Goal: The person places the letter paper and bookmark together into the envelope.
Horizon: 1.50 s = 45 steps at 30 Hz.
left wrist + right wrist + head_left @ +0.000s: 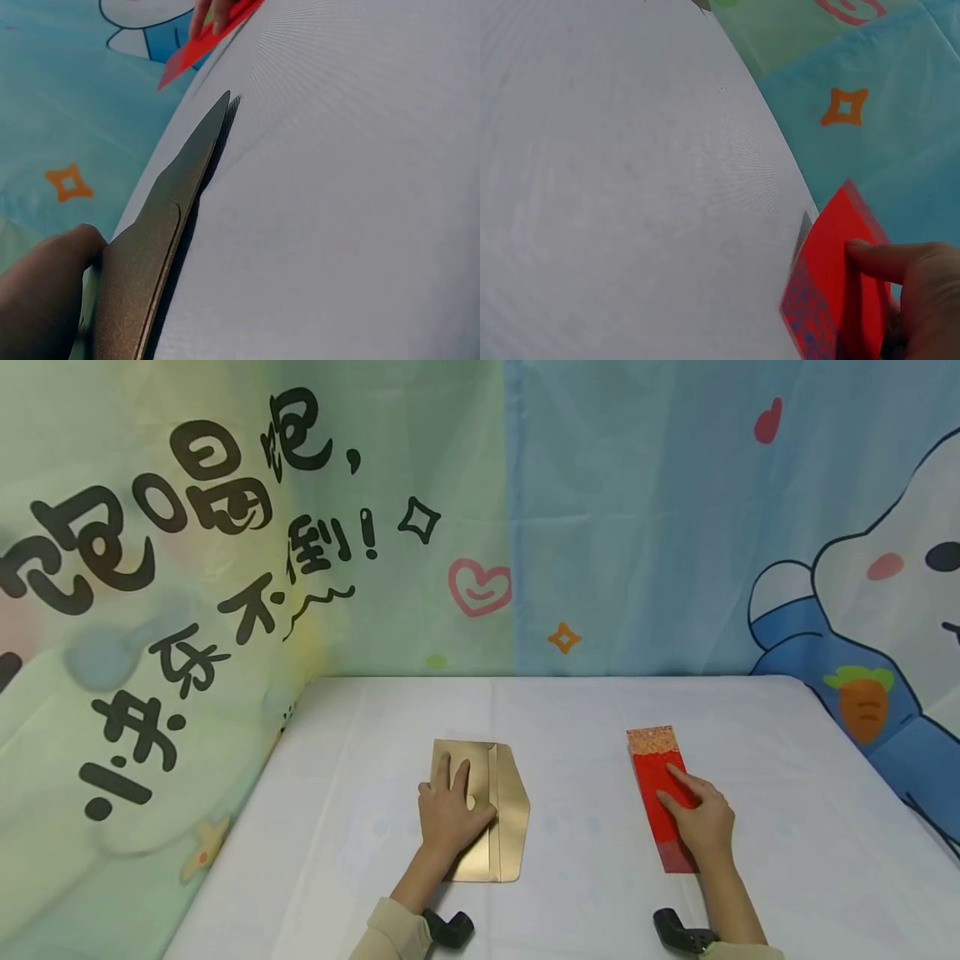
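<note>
A gold envelope (pixel 512 810) with its flap on the right lies on the white table. My left hand (pixel 448 814) rests on it, fingers straight and spread, with the thumb reaching toward the flap's fold line. In the left wrist view, the thumb (pixel 52 277) shows beside the envelope. Off to the right, my right hand (pixel 707 827) pinches a red paper envelope (pixel 654 789) with a speckled gold band at its far end. In the right wrist view, the thumb (pixel 889 259) presses on the red face, and the other fingers are mostly hidden behind it.
White cloth covers the table (pixel 585 718). Behind stands a printed fabric backdrop (pixel 615 527) with black lettering and a cartoon figure. A black wrist mount (pixel 450 931) sits at the left cuff, another black mount (pixel 678 933) at the right wrist.
</note>
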Each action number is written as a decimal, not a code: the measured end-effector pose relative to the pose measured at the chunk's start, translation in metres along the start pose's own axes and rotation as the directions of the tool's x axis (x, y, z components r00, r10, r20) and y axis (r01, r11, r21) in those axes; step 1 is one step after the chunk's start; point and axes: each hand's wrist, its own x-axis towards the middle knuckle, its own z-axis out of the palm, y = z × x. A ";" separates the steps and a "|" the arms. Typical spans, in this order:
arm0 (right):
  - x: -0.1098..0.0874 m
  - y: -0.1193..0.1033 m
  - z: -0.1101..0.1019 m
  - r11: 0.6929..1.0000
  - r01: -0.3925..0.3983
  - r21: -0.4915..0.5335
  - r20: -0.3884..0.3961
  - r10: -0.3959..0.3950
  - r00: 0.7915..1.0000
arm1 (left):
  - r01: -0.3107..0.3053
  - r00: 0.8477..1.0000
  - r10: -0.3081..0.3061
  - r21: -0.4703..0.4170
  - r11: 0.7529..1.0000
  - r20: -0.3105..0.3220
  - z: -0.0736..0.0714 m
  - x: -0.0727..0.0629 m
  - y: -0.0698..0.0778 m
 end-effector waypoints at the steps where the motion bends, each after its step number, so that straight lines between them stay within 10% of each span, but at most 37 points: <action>1: 0.000 -0.001 -0.001 0.999 -0.038 0.026 0.012 0.038 0.999 | -0.001 1.000 0.001 -0.002 1.000 0.003 0.000 0.000 0.000; 7: 0.000 -0.011 -0.005 0.964 -0.224 0.143 0.061 0.217 0.974 | 0.004 1.000 -0.004 -0.014 1.000 0.015 -0.001 0.000 0.002; 19: 0.002 -0.024 -0.008 0.898 -0.346 0.271 0.137 0.320 0.938 | 0.033 0.998 -0.033 -0.008 0.999 0.054 0.000 0.001 0.002; 24: 0.003 -0.033 -0.013 0.826 -0.428 0.367 0.260 0.351 0.900 | 0.031 0.998 -0.031 -0.015 0.999 0.046 0.000 0.001 0.002; 30: 0.001 -0.049 -0.011 0.689 -0.428 0.585 0.409 0.205 0.889 | 0.017 0.999 -0.017 -0.021 1.000 0.027 -0.001 0.001 0.002; 38: -0.008 -0.067 0.013 0.807 -0.275 0.522 0.559 -0.081 0.825 | 0.016 1.000 -0.015 -0.018 1.000 0.027 0.000 0.001 0.000; 45: -0.015 -0.084 0.042 0.858 -0.234 0.457 0.606 -0.108 0.788 | 0.021 0.999 -0.021 -0.021 1.000 0.032 -0.002 0.000 0.000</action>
